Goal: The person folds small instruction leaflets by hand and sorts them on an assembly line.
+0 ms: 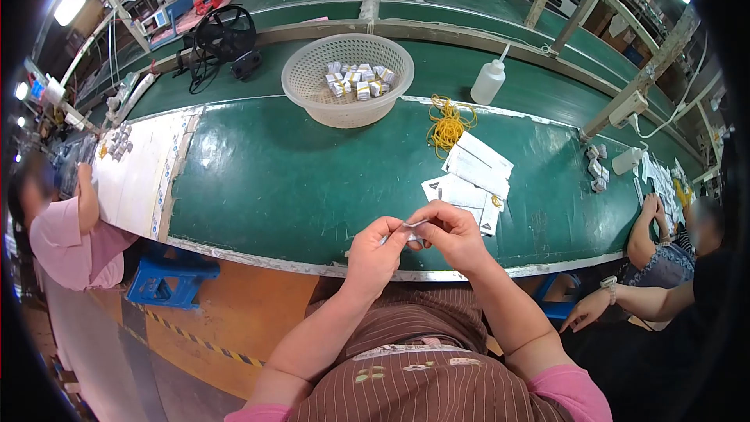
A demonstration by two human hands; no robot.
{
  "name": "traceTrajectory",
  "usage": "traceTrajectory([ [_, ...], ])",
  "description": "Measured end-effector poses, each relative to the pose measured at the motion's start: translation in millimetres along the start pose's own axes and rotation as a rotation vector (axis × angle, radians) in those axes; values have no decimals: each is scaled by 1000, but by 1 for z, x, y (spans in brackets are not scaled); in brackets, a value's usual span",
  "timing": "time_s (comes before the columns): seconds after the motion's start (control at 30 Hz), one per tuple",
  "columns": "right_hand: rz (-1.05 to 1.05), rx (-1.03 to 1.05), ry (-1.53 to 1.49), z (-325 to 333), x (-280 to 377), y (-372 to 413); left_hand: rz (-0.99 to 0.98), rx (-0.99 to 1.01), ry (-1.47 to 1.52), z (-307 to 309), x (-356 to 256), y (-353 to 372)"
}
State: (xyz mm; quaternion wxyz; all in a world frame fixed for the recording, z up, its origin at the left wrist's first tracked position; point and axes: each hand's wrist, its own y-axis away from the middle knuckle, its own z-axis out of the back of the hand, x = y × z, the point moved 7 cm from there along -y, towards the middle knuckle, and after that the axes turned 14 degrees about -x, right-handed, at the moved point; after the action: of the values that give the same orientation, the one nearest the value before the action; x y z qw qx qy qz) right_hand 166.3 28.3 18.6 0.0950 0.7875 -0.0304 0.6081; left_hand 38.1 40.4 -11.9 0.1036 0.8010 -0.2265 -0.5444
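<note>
Head view: left hand [375, 254] and right hand [449, 234] pinch a small white piece [414, 226] above the near edge of a green belt [273, 180].
Both hands are curled nearly closed, with thumb and forefinger tips gripping the piece between them. White papers [473, 176] lie just beyond the right hand. Farther out are yellow bands [449, 125] and a bottle [488, 82]. A basket [312, 101] of small boxes sits well beyond the left hand.

Bright, even indoor light; ceiling lamps [69, 5] flare at ten and one o'clock. A pale sheen lies on the green belt [258, 180] toward nine. Fisheye bending curves the edges inside a black rim. The left hand [373, 254] and right hand [453, 234] are sharp, shadows faint; the small pale piece [412, 227] pinched between them looks washed out.
</note>
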Motion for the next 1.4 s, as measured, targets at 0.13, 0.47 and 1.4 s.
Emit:
traceTrajectory([
  [0.13, 184, 49, 160, 2, 8, 2, 116, 43, 125, -2, 0, 1],
  [0.47, 483, 138, 449, 4, 22, 7, 191, 82, 131, -2, -5, 8],
  [1.4, 340, 237, 742, -21, 39, -2, 384, 177, 146, 3, 2, -11],
])
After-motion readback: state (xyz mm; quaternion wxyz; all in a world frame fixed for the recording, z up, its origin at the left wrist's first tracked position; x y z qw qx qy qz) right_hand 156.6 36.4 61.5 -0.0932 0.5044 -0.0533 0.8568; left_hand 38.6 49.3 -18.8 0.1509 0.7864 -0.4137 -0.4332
